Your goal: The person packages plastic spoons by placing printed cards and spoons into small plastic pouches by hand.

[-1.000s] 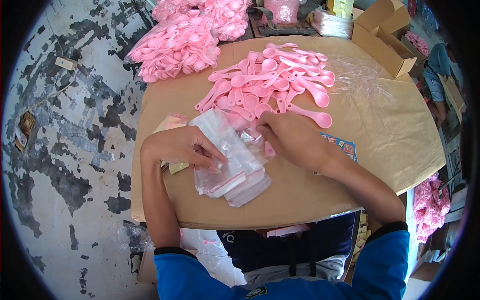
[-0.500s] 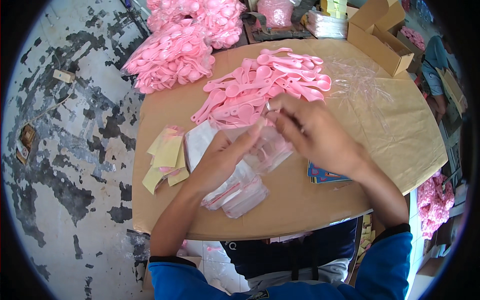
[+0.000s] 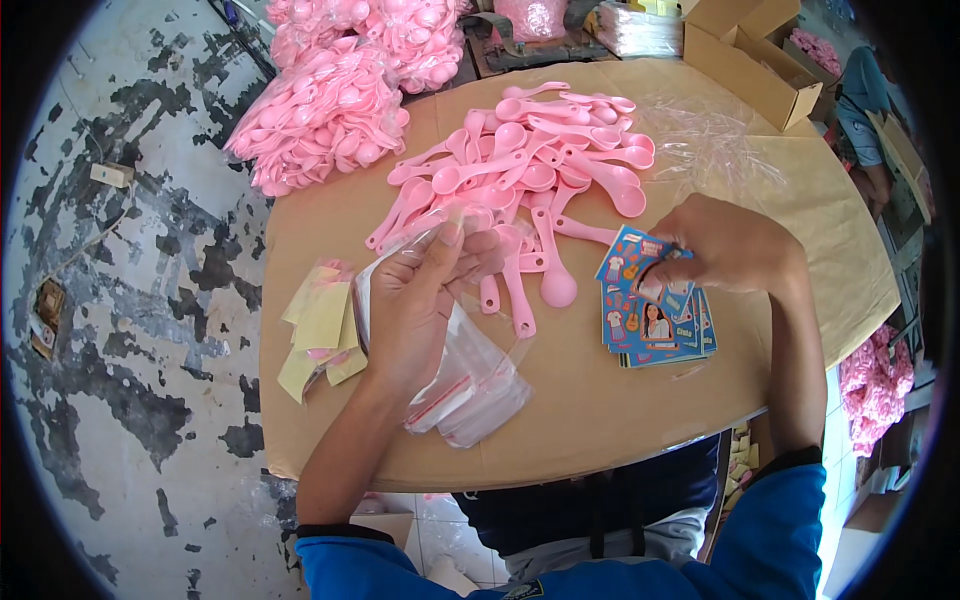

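Closed around a clear plastic bag [image 3: 470, 214] at its upper edge, my left hand [image 3: 422, 290] is over a stack of clear resealable bags [image 3: 478, 395]. My right hand [image 3: 735, 245] pinches a blue printed card [image 3: 622, 256], lifted and tilted over the pile of similar cards [image 3: 628, 330]. Beyond both hands spreads a heap of pink measuring spoons [image 3: 520, 160], some lying close to my left fingers. Whether anything is inside the held bag is hard to see.
Yellow paper pieces [image 3: 325, 330] lie left of the bags. Large bags of pink spoons [image 3: 325, 125] stand at the far left. Crumpled clear plastic [image 3: 710, 140] lies at the right, near an open cardboard box [image 3: 755, 70]. Another person [image 3: 865, 130] sits at far right.
My right hand has left the bag, moved right and taken up a blue card. My left hand has shifted slightly left with the bag. Several spoons now show where the hands were.
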Demonstrator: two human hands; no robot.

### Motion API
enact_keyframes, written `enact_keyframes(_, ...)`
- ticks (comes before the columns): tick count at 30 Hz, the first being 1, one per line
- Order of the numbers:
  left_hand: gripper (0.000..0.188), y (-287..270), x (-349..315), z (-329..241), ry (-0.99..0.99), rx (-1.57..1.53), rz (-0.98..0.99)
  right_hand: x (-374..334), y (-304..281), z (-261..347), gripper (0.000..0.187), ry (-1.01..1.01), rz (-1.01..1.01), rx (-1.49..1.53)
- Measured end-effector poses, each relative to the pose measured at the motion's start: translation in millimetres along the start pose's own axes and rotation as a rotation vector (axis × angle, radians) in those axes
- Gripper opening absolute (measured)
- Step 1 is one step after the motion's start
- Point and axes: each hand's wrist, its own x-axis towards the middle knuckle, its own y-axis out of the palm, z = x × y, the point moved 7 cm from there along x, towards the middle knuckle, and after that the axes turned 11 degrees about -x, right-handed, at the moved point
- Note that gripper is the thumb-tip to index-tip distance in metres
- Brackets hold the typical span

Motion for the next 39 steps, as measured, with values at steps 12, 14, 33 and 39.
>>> enact_keyframes(12,0.042,23,-12,-2,-0.029,-0.089,-0.024,28,19,56,0.027,-0.194,-0.296,0.568)
enact_keyframes(14,0.042,29,-11,-2,-0.013,-0.162,-0.026,31,30,54,0.026,-0.168,-0.313,0.503)
enact_keyframes(33,0.035,29,-18,-1,0.055,-0.180,-0.039,29,44,71,0.022,-0.055,-0.366,0.960)
enact_keyframes(39,0.028,40,-25,5,0.030,-0.089,0.007,26,47,80,0.020,-0.135,-0.496,1.061)
